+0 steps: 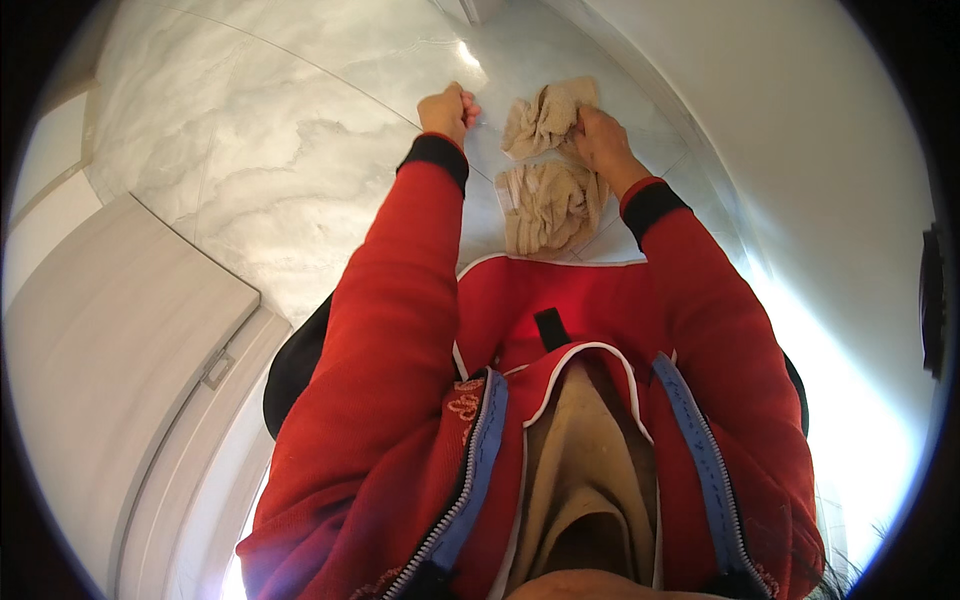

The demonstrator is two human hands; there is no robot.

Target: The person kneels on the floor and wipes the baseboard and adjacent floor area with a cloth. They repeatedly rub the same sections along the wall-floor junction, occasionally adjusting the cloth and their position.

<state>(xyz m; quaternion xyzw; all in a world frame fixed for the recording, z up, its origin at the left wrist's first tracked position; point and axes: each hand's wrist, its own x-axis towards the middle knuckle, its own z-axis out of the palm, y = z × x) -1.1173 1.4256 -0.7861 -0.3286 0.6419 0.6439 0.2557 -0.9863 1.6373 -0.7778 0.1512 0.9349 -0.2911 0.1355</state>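
Note:
My right hand (602, 144) grips the right edge of a crumpled beige cloth (546, 120) on the marble-patterned tiled floor. Just below it, nearer my body, a second crumpled beige cloth or another part of the same one (553, 206) lies bunched; whether they are joined is not clear. My left hand (448, 112) is to the left of the cloth, its fingers curled in, and no object shows in it. Both arms are stretched forward in red sleeves with black cuffs.
A white wall (810, 150) curves along the right side. On the left stands a pale wood-look door (127, 315) with a metal latch plate (217, 369) at its edge. My red apron (600, 296) with white trim hangs close behind the nearer cloth.

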